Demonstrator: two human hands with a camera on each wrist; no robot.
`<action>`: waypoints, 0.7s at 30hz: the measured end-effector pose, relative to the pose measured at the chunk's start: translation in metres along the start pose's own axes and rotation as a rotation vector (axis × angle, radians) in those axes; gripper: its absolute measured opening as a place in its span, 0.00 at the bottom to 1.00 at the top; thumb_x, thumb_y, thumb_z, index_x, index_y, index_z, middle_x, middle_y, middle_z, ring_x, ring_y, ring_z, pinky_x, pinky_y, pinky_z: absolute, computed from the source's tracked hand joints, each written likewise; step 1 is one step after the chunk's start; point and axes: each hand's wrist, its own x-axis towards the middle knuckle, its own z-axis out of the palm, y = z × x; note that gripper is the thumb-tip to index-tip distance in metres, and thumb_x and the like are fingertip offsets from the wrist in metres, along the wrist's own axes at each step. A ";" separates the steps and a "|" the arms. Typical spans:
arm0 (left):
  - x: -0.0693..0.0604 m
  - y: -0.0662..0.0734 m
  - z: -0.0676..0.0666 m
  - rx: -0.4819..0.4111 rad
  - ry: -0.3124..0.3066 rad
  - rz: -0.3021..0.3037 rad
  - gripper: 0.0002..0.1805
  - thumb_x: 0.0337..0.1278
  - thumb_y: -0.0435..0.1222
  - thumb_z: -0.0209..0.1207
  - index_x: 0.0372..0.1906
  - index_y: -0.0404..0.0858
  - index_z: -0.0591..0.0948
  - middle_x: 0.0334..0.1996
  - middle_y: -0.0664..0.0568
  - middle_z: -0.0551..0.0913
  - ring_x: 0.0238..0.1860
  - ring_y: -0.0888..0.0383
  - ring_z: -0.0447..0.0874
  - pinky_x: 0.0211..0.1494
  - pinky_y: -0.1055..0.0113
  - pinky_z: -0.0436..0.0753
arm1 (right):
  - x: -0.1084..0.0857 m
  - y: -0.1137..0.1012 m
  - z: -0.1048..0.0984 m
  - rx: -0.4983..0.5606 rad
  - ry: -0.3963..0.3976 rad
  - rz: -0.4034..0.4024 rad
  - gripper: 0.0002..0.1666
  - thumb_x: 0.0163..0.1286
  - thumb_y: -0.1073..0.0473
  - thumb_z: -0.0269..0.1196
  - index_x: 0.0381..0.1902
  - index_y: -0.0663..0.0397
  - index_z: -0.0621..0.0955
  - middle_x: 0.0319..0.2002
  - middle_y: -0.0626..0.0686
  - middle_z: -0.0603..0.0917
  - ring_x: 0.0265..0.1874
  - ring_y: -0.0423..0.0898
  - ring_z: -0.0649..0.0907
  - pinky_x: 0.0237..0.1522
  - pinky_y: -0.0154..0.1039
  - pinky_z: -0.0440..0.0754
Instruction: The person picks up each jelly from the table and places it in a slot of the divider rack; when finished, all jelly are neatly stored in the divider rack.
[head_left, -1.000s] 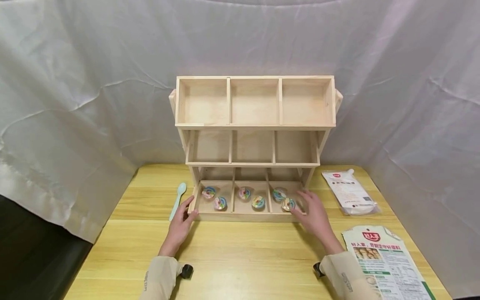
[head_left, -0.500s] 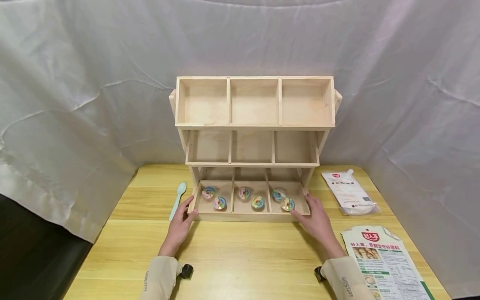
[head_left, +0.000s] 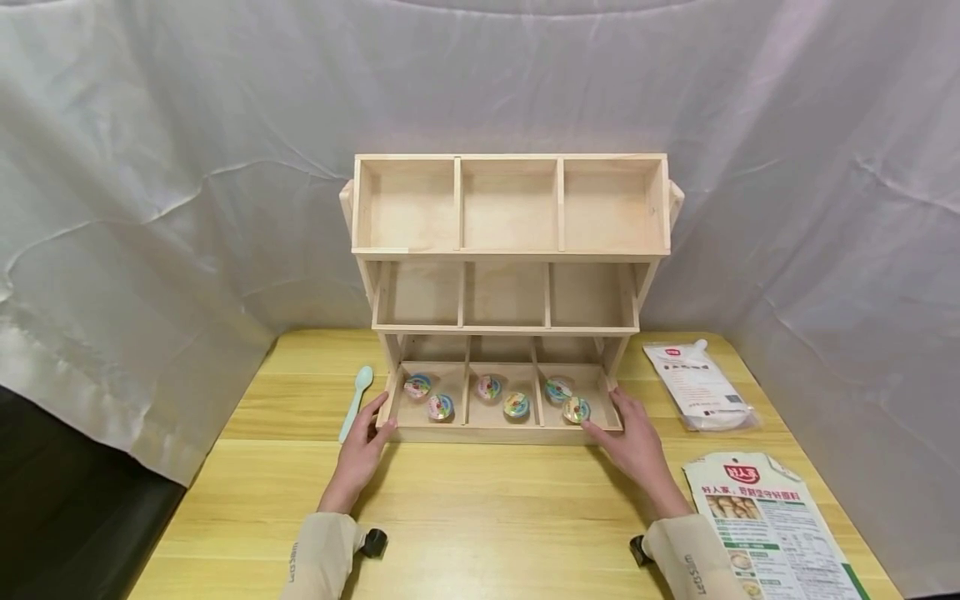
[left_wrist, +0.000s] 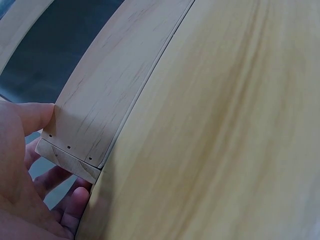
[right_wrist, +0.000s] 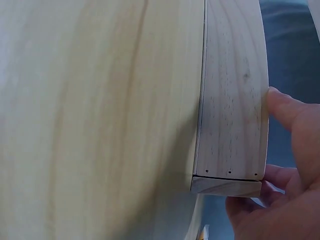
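Note:
A three-tier wooden shelf stands upright on the table, each tier split into three compartments. Its bottom tier holds several small lidded jelly cups, two in each compartment. My left hand grips the front left corner of that tier, thumb on the front board's top edge and fingers round the side. At the opposite corner, my right hand holds on the same way. In the right wrist view, the right thumb touches the front board while the other fingers lie along its end, partly hidden.
A pale blue spoon lies left of the shelf. To the right are a white pouch and, nearer, a large printed bag lying flat on the wooden table. Grey cloth hangs behind and at both sides.
My right hand has moved from over the rightmost cups to the bottom tier's right corner and taken hold of it. The left hand stays in place; over the last half second little differs.

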 end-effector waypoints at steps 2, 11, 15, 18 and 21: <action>0.001 -0.001 0.000 0.000 -0.002 -0.006 0.31 0.78 0.33 0.54 0.79 0.33 0.63 0.73 0.31 0.68 0.56 0.43 0.78 0.52 0.69 0.77 | 0.000 0.000 0.000 0.000 0.001 -0.001 0.58 0.70 0.34 0.66 0.82 0.63 0.56 0.80 0.68 0.55 0.75 0.73 0.60 0.72 0.72 0.58; 0.015 -0.036 0.005 -0.022 -0.007 -0.039 0.32 0.79 0.37 0.54 0.81 0.41 0.62 0.75 0.33 0.66 0.58 0.43 0.77 0.53 0.65 0.76 | -0.001 -0.001 -0.001 -0.022 0.002 -0.005 0.58 0.70 0.34 0.66 0.82 0.62 0.56 0.79 0.69 0.55 0.74 0.73 0.62 0.71 0.72 0.60; 0.019 -0.039 0.003 0.014 -0.017 -0.021 0.33 0.78 0.40 0.56 0.81 0.44 0.62 0.76 0.36 0.64 0.63 0.40 0.75 0.60 0.54 0.78 | -0.002 -0.005 -0.004 -0.037 0.025 -0.043 0.56 0.71 0.37 0.67 0.81 0.61 0.57 0.78 0.70 0.58 0.73 0.74 0.64 0.69 0.74 0.62; 0.019 -0.027 -0.001 0.143 0.001 0.067 0.34 0.76 0.43 0.59 0.81 0.46 0.62 0.77 0.40 0.63 0.69 0.38 0.70 0.68 0.41 0.72 | -0.004 -0.010 -0.009 -0.047 0.094 -0.130 0.51 0.71 0.43 0.69 0.80 0.60 0.61 0.77 0.69 0.61 0.72 0.73 0.66 0.66 0.75 0.65; 0.017 -0.005 -0.004 0.303 0.057 0.216 0.35 0.73 0.45 0.61 0.80 0.49 0.64 0.77 0.42 0.65 0.73 0.36 0.64 0.70 0.32 0.65 | -0.005 -0.018 -0.017 -0.062 0.225 -0.271 0.47 0.68 0.51 0.71 0.79 0.57 0.65 0.76 0.66 0.65 0.71 0.70 0.68 0.64 0.73 0.68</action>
